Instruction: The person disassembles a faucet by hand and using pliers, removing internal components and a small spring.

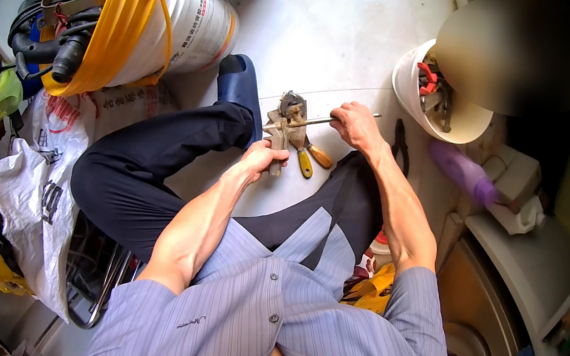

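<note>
White floor tiles (pixel 333 33) are carrying the work: the left hand (pixel 263 157) is gripping a metal tool (pixel 280 134) standing upright, while the right hand (pixel 354 124) is closing around a thin rod (pixel 307 121) (lying crosswise, left to right) whose tip is meeting the tool's head between both hands.

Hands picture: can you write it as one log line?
left hand: grips metal tool | right hand: holds thin rod | place: floor
</note>
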Motion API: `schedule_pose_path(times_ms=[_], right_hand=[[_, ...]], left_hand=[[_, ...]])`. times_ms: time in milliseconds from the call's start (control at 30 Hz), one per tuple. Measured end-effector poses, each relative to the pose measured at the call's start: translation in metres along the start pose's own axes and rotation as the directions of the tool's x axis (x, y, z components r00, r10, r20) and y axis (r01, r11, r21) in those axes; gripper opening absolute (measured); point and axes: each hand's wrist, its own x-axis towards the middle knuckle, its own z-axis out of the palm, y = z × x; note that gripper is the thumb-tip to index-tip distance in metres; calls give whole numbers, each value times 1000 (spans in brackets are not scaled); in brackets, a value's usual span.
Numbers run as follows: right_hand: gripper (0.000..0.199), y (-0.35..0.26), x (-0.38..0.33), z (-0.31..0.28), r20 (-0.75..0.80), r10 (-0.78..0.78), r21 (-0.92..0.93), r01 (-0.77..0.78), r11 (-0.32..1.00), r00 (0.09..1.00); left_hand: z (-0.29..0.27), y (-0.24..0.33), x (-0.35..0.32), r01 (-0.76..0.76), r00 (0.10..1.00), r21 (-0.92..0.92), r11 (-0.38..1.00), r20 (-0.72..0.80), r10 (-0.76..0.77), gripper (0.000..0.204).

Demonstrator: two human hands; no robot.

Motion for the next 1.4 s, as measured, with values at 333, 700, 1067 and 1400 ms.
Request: schedule_pose_path(times_ms=[333,700,1067,1400], right_hand=[[28,-8,-43,-18,-53,340,171,-327,929,939],[29,5,-38,15,-30,436,187,-424,886,899],[25,-18,-54,-17,-104,392,282,-351,893,914],[28,-15,-39,0,-92,460,223,-432,874,883]], left_hand=[[-9,53,23,-411,890,270,871,-87,448,51],[-10,51,31,-281,900,477,833,-170,401,59],[-1,89,-3,-292,950,432,853,26,312,53],[-18,91,2,-370,798,489,790,-268,539,52]])
